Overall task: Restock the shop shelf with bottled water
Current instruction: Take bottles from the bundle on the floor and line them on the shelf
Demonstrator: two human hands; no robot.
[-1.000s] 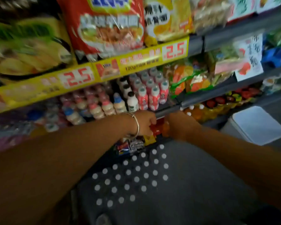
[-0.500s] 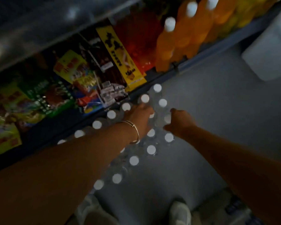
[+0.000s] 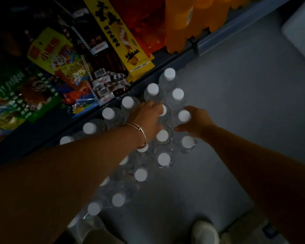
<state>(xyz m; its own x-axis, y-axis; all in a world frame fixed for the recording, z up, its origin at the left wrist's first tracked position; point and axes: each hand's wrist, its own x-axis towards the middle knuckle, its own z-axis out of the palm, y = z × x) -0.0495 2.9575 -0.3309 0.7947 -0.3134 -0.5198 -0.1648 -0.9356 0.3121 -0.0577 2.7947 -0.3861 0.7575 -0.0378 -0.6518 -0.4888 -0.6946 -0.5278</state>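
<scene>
**Both hands down on the water pack, floor level**

Grey floor point(image 3: 236, 111) fills the right half of the view. Bottom shelf point(image 3: 165, 62) runs diagonally from 8 o'clock to 1 o'clock, stocked with snack packets point(image 3: 48, 50), a tall yellow box point(image 3: 123, 37) and orange drink bottles point(image 3: 192, 20) at 12–1 o'clock. Pale bin point(image 3: 301, 29) at 2 o'clock, cut off by the frame.

Pack of bottled water point(image 3: 141, 175), white caps up, stands on the floor just beside the shelf edge, stretching from centre toward 7 o'clock. Dim light; the wrap is hard to make out.

Left hand point(image 3: 146, 118), thin bangle point(image 3: 141, 134) at the wrist, lies palm-down on the caps at centre, fingers reaching between bottles; whether they curl round one, cannot tell. Right hand point(image 3: 195, 122), just toward 3 o'clock of it, has fingers curled about one capped bottle point(image 3: 184, 116).

Pale shoe point(image 3: 205, 232) at 5 o'clock, bottom edge.
</scene>
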